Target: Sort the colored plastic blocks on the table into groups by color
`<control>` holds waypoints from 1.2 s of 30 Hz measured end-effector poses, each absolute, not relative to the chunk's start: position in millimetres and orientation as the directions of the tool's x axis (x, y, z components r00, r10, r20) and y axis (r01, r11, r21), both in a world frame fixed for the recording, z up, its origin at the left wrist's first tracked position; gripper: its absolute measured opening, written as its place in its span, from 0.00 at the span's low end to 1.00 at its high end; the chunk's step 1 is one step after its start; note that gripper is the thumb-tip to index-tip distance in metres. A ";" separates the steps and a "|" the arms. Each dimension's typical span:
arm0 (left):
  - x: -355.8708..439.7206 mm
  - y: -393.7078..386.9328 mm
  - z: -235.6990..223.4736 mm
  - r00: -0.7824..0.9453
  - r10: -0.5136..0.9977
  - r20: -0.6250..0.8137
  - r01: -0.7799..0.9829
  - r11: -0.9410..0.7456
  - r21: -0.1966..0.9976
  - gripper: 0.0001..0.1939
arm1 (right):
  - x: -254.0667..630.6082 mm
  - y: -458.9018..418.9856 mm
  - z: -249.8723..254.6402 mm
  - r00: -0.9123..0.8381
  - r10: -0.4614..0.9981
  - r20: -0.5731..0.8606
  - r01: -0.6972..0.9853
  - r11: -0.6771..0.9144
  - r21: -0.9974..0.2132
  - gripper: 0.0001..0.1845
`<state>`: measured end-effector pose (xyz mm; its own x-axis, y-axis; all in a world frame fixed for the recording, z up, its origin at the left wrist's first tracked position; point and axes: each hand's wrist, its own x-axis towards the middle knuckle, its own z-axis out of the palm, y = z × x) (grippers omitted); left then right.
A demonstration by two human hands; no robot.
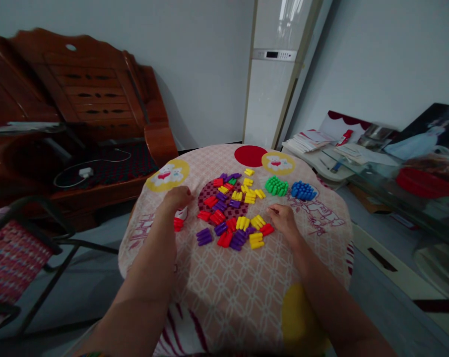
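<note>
Small plastic pieces with finger-like prongs lie loosely spread in the middle of a round table with a patterned cloth (pixel 224 282). Among them are red pieces (pixel 217 217), purple pieces (pixel 204 236) and yellow pieces (pixel 256 241). My left hand (pixel 177 198) hovers at the left edge of the spread, its fingers curled together; a red piece (pixel 178 224) lies just below it. At the right edge my right hand (pixel 283 218) has its fingertips pinched, near a yellow piece (pixel 258 221). What either hand holds, if anything, is too small to see.
Green pieces (pixel 277 186) and blue pieces (pixel 303 191) stand in two tight groups toward the back right. A wooden bench (pixel 86 94) is at the left, a chair (pixel 12 267) nearer. A glass-topped cabinet (pixel 388 188) with papers and a red bowl stands right of the table.
</note>
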<state>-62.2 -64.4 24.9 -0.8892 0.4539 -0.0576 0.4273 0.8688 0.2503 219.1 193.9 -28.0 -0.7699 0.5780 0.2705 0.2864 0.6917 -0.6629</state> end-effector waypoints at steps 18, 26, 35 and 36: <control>-18.5 -37.6 -6.6 -0.839 0.538 0.086 0.523 0.751 0.403 0.20 | 231.2 210.5 -19.0 -0.589 0.716 0.374 0.120 0.536 -0.836 0.22; -17.7 -37.6 -6.3 -0.850 0.517 0.101 0.509 0.754 0.415 0.19 | 244.1 228.6 -18.8 -0.513 0.783 0.352 0.294 0.545 -0.785 0.18; -18.0 -37.8 -9.9 -0.857 0.509 0.085 0.488 0.747 0.450 0.20 | 236.8 215.7 -12.8 -0.578 0.740 0.344 0.535 0.662 -0.525 0.18; -18.0 -37.7 -10.0 -0.857 0.508 0.080 0.486 0.749 0.451 0.20 | 236.1 214.8 -13.6 -0.602 0.721 0.343 0.537 0.684 -0.494 0.18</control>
